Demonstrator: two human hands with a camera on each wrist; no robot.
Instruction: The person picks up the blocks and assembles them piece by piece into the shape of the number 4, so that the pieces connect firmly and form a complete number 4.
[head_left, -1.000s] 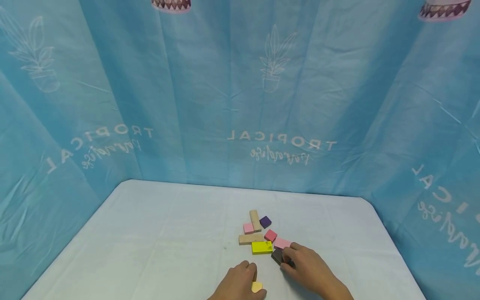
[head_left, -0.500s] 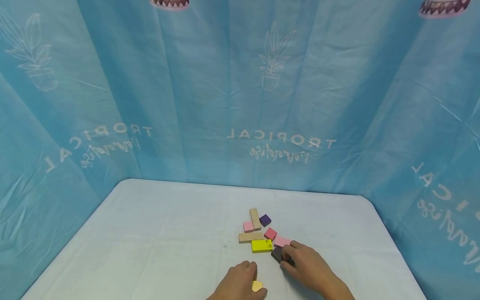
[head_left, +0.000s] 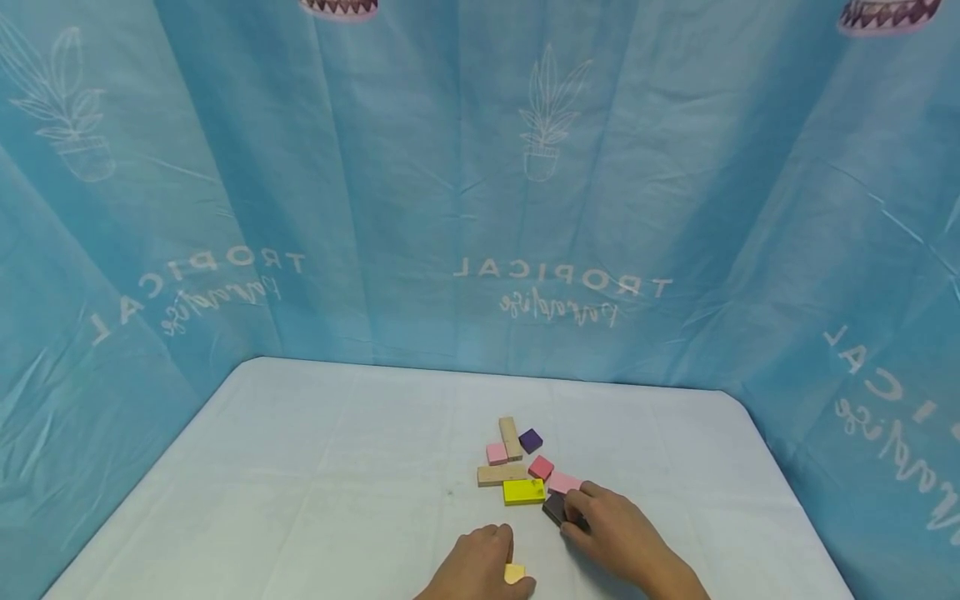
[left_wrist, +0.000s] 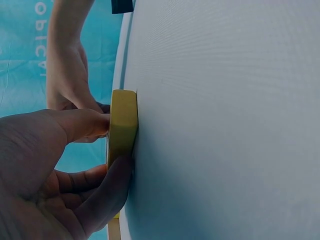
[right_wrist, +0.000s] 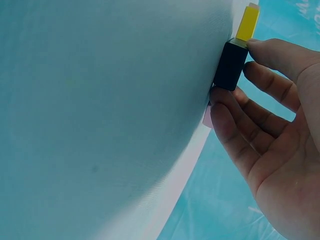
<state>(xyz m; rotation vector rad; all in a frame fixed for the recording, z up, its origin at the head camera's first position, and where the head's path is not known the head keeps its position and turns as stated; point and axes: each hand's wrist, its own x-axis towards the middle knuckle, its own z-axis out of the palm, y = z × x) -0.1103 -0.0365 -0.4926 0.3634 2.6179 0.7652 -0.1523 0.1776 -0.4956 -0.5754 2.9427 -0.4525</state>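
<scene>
Near the front of the table, my left hand [head_left: 480, 562] pinches a pale yellow block [head_left: 514, 573] between thumb and fingers; the left wrist view shows this yellow block [left_wrist: 123, 122] resting against the cloth. To its right and farther in, my right hand [head_left: 615, 529] grips a black block [head_left: 555, 509], partly covered by the fingers. In the right wrist view the black block [right_wrist: 231, 65] lies between thumb and fingertips. Just beyond it are a bright yellow block [head_left: 523, 492] and a long pink block [head_left: 564, 482].
Farther back lie a red block [head_left: 541, 467], a purple block [head_left: 531, 441], a small pink block [head_left: 497, 454] and two plain wooden blocks, one lengthwise [head_left: 511, 439] and one crosswise [head_left: 501, 476]. A white cloth covers the table [head_left: 337, 475]; a blue curtain [head_left: 420, 208] surrounds it.
Both hands stay practically where they were, holding the same blocks. The whole view has shifted very slightly, while the other blocks keep their arrangement.
</scene>
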